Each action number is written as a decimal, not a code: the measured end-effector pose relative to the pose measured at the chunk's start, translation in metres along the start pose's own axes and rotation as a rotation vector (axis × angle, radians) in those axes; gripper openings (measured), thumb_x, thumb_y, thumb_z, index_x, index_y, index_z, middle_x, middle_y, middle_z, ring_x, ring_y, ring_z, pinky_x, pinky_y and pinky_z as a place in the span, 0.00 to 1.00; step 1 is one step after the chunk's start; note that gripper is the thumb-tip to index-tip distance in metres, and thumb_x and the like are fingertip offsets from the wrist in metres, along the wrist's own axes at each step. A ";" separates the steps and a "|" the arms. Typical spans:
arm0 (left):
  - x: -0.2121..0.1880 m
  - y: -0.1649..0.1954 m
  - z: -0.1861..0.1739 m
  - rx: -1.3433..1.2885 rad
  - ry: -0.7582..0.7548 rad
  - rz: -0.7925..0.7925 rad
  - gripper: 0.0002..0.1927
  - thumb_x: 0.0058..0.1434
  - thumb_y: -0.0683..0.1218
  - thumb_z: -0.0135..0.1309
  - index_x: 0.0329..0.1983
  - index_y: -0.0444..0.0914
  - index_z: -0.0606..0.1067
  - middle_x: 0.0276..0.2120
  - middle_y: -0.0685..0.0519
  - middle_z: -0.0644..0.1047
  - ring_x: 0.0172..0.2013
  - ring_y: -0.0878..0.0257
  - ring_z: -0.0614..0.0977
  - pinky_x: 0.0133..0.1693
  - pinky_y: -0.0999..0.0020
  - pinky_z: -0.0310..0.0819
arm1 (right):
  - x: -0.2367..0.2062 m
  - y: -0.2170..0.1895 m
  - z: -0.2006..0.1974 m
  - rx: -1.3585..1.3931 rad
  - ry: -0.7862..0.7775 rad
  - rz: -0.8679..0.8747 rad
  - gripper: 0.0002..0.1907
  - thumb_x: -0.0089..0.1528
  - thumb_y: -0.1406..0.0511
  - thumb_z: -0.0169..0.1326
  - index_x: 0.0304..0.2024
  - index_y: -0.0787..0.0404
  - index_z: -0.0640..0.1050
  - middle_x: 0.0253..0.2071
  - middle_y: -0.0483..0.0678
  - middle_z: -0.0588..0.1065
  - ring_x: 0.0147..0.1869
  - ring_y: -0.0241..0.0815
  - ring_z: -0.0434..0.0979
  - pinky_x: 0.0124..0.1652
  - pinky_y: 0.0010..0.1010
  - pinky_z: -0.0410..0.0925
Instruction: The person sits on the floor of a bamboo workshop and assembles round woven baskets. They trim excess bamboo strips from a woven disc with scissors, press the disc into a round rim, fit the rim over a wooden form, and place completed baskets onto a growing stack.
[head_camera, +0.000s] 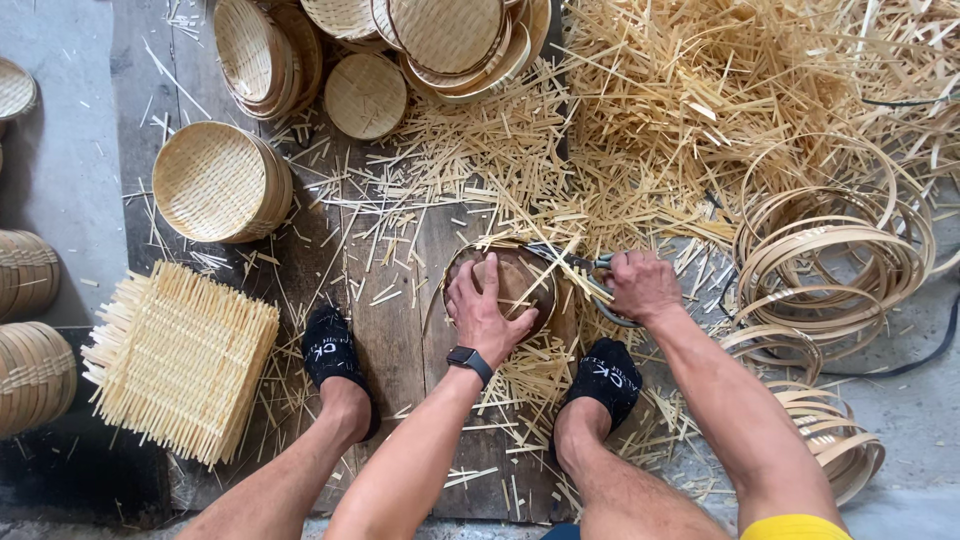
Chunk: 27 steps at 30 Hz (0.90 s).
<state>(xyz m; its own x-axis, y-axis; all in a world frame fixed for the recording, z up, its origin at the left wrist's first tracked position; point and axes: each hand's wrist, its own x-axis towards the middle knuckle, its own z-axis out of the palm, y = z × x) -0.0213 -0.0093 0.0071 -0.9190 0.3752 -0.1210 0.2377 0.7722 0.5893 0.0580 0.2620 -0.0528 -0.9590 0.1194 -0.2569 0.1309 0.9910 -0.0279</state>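
Observation:
My left hand (484, 312) presses flat on a round woven bamboo piece seated in a dark round mould (528, 272) on the wooden boards. A dark watch sits on that wrist. My right hand (641, 285) grips the handles of large shears (572, 261) at the mould's right edge, blades pointing left along its far rim among protruding bamboo strips. My feet in black socks rest on either side of the mould.
A stack of square woven bamboo mats (178, 358) lies at the left. Round woven baskets (218, 182) are stacked at the left and top. Bamboo hoops (832, 250) lie at the right, loose bamboo strips (720, 90) piled behind. A black cable (925, 355) runs at the right.

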 end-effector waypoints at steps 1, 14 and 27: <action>-0.001 -0.001 0.004 0.008 0.019 0.012 0.58 0.39 0.55 0.74 0.73 0.47 0.58 0.65 0.37 0.59 0.64 0.37 0.60 0.62 0.39 0.58 | -0.002 -0.002 -0.002 0.012 0.085 -0.024 0.14 0.63 0.58 0.54 0.36 0.64 0.76 0.33 0.56 0.77 0.36 0.47 0.78 0.34 0.38 0.74; 0.012 -0.003 -0.022 0.084 -0.274 0.150 0.56 0.33 0.52 0.73 0.70 0.52 0.64 0.66 0.46 0.61 0.64 0.42 0.62 0.58 0.40 0.63 | 0.006 0.004 -0.006 0.009 -0.002 -0.021 0.11 0.61 0.62 0.52 0.35 0.64 0.77 0.32 0.59 0.78 0.35 0.48 0.79 0.33 0.37 0.74; 0.012 -0.002 -0.020 0.158 -0.277 0.222 0.55 0.32 0.50 0.73 0.68 0.53 0.63 0.68 0.49 0.57 0.66 0.40 0.57 0.62 0.39 0.57 | 0.003 0.010 0.002 0.008 -0.134 0.006 0.12 0.66 0.59 0.49 0.44 0.62 0.75 0.37 0.54 0.75 0.39 0.45 0.76 0.38 0.36 0.72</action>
<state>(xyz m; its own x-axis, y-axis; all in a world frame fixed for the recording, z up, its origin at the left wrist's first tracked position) -0.0388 -0.0162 0.0205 -0.7246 0.6502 -0.2283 0.4869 0.7176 0.4980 0.0570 0.2719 -0.0562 -0.9161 0.1155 -0.3838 0.1388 0.9897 -0.0335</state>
